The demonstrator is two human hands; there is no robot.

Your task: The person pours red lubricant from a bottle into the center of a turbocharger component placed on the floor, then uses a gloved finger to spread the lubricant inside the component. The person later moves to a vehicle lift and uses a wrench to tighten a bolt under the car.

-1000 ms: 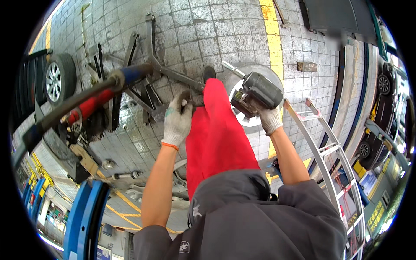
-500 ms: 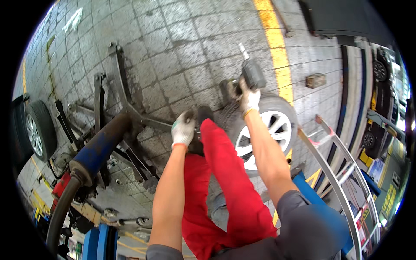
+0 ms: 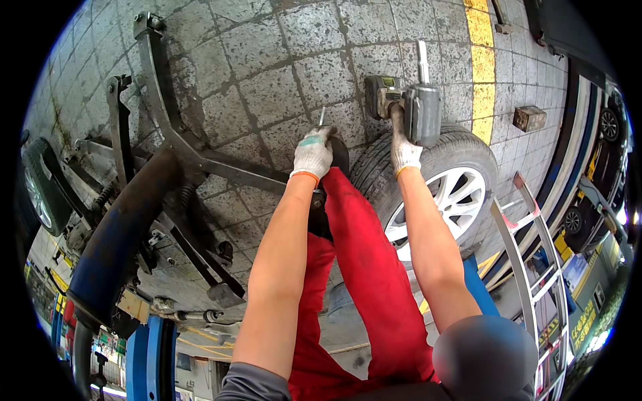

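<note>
My right hand (image 3: 405, 152), in a white work glove, grips a cordless impact wrench (image 3: 422, 115) by its handle. The wrench lies above the tread of a car wheel (image 3: 471, 150), with its long silver socket (image 3: 423, 61) pointing away from me. Its battery faces left. My left hand (image 3: 313, 155), also gloved, is closed in front of my shoe, to the left of the wheel. A thin silver rod (image 3: 324, 115) sticks up from its fingers; the rod's lower part is hidden in the glove, so I cannot tell its kind.
On the left stands a blue-black cylinder (image 3: 124, 230) with dark splayed metal legs (image 3: 244, 172). Another wheel (image 3: 44, 187) is at the far left. To the right are an aluminium ladder (image 3: 518, 267), a small block (image 3: 529, 118) and a yellow floor line (image 3: 482, 87).
The view has shifted. My right hand has turned the wrench, so its battery shows more fully. My left hand has moved forward and the silver rod now shows above its fingers.
</note>
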